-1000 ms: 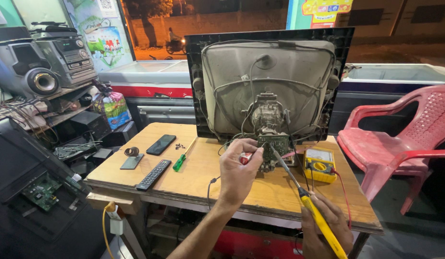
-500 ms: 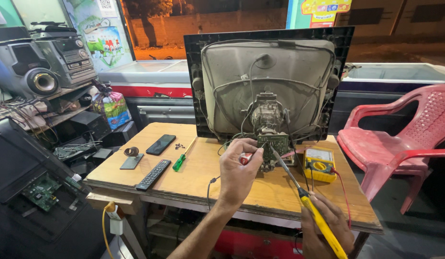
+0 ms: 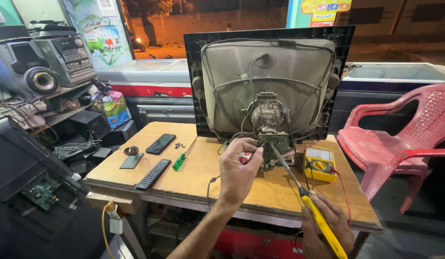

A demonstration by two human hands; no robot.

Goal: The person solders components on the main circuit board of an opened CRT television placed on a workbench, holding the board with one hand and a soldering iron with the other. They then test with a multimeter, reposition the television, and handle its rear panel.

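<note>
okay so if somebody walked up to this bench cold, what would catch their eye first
Most likely the opened old television, standing back-side out at the far edge of the wooden table with its grey tube and wires bare. Next, the hands in front of it: the right hand holds a yellow soldering iron with its tip at the small circuit board behind the tube, and the left hand is at that board. A pink plastic chair stands on the right.

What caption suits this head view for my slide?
Left hand pinches a small red part beside the circuit board behind an opened television; right hand aims a yellow-handled tool.
</note>
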